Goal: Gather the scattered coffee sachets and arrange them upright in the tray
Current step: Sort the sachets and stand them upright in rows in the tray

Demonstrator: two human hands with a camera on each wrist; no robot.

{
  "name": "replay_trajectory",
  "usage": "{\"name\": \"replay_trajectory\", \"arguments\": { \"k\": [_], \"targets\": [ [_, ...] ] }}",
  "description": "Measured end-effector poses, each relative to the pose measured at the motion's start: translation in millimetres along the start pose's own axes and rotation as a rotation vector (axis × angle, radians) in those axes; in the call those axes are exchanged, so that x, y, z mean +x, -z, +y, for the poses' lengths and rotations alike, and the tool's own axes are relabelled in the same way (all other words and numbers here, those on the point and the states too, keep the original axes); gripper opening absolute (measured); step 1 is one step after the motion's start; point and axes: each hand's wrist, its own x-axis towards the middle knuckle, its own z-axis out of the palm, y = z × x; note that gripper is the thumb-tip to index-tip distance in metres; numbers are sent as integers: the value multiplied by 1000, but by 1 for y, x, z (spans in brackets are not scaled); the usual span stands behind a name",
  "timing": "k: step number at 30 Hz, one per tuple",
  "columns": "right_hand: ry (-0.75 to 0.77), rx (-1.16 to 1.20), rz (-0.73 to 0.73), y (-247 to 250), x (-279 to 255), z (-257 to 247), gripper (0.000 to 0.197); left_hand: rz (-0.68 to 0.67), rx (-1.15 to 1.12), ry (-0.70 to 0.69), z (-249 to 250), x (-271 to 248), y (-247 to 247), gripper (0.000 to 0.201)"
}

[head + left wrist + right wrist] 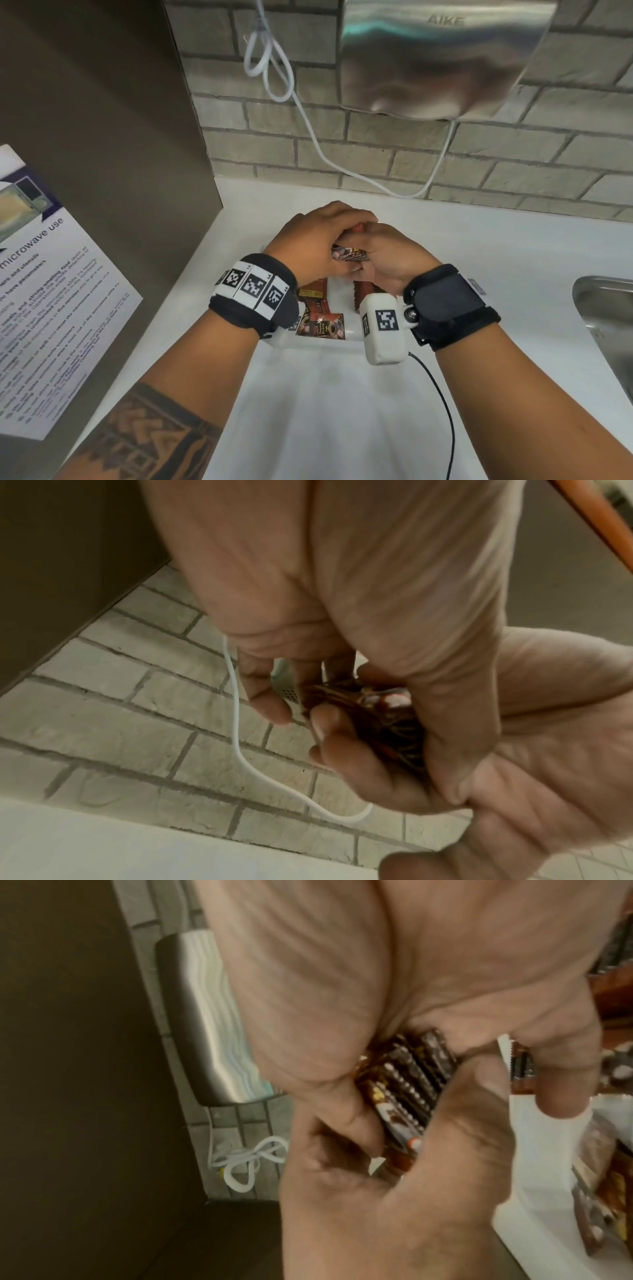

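Observation:
Above the white tray [352, 337] my two hands meet and grip one bundle of dark brown coffee sachets [350, 255]. My left hand [327, 236] curls over the bundle from the left, and my right hand [385, 251] clasps it from the right. The stacked sachet edges [407, 1091] show between the palms in the right wrist view, and the bundle [387, 718] lies under curled fingers in the left wrist view. More sachets [320, 320] lie in the tray below my wrists, partly hidden by them; these tray sachets [599, 1199] also appear at the right edge.
A steel hand dryer [445, 58] hangs on the brick wall, its white cable [308, 113] looping down to the counter. A brown panel with a microwave notice [51, 281] stands at the left. A steel sink [606, 329] lies at the right.

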Motion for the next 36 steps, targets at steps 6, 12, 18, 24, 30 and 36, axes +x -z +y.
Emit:
{"name": "replay_trajectory", "arguments": {
  "k": [6, 12, 18, 24, 30, 36],
  "targets": [
    [89, 127, -117, 5, -10, -7, 36, 118, -1130, 374, -3, 1, 5, 103],
    [181, 101, -111, -13, -9, -1, 35, -108, -1630, 438, 2, -3, -1, 74],
    [197, -188, -100, -11, -4, -3, 24, -132, -1670, 408, -2, -9, -1, 54],
    [236, -488, 10, -11, 0, 0, 30, -38, -1462, 587, -4, -7, 3, 39],
    [228, -461, 2, -10, 4, 3, 51, 74, -1308, 636, -3, -4, -1, 27],
    [215, -371, 69, -9, 9, 10, 54, -4, -1602, 540, -14, -8, -1, 32]
  ]
}}
